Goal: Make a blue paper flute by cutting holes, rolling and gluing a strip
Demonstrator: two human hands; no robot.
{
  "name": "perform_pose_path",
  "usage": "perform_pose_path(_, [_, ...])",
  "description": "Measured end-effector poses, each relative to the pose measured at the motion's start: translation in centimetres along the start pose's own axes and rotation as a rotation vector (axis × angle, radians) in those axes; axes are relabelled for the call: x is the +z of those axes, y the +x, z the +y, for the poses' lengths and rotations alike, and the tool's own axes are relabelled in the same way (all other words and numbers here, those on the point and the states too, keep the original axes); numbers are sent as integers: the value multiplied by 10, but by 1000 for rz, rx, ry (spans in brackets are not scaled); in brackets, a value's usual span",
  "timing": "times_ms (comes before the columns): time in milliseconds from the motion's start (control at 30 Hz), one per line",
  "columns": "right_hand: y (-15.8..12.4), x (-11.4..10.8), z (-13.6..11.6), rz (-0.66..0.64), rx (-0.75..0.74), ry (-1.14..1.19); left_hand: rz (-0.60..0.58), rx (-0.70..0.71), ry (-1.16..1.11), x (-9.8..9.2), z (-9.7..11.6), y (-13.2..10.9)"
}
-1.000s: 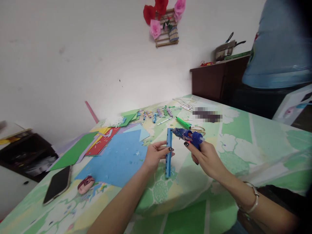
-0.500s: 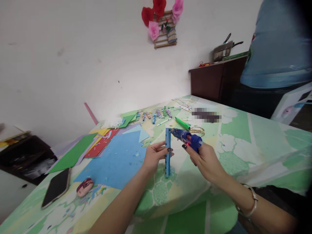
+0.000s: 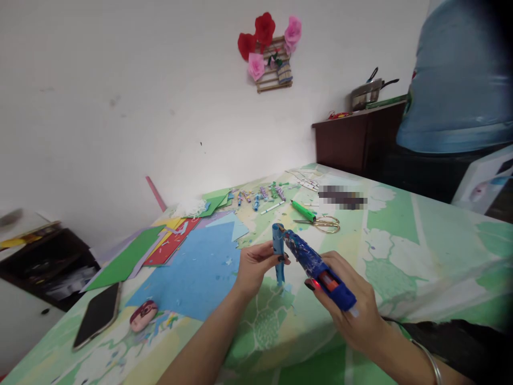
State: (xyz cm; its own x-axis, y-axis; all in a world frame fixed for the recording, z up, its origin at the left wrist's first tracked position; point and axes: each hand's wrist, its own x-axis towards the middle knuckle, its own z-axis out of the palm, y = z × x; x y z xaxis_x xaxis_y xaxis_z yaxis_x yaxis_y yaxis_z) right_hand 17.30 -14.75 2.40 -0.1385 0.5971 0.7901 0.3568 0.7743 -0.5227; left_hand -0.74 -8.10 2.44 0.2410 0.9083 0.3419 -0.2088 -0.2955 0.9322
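Observation:
Between the thumb and fingers of my left hand [image 3: 258, 266] stands a rolled or folded strip of blue paper [image 3: 278, 243] with dark marks, held roughly upright. My right hand [image 3: 355, 299] is wrapped around a blue glue gun [image 3: 310, 260], whose red light glows near my thumb. The gun's nozzle meets, or nearly meets, the top end of the paper strip; I cannot tell if glue is coming out. Just beyond the nozzle lie gold-handled scissors [image 3: 326, 224] and a green pen [image 3: 303, 210]. A large blue paper sheet [image 3: 192, 267] lies left of my left hand.
Small curled paper pieces [image 3: 256, 202] lie farther back. To the left are green [image 3: 124, 259] and red sheets [image 3: 170, 247], a phone [image 3: 97, 315] and a pink rounded object [image 3: 143, 315]. A brown cabinet [image 3: 356, 139] and a person in blue [image 3: 460, 80] are at right.
My right hand and the glue gun have come lower and nearer, the gun now slanting down toward my palm. The paper strip has tipped so its upper end faces me more.

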Motion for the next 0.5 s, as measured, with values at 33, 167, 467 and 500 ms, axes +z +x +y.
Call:
perform_pose_path(33, [-1,0,0,0,-7,0,-6,2,2,0,0,0])
perform_pose_path(167, [-1,2,0,-2,6,1,2,-6,11,0,2,-1])
perform_pose_path(467, [-3,3,1,-32,51,4,39,-44,19,3,5,-2])
perform_pose_path(500, [-3,3,1,-35,55,9,38,-45,15,3,5,-2])
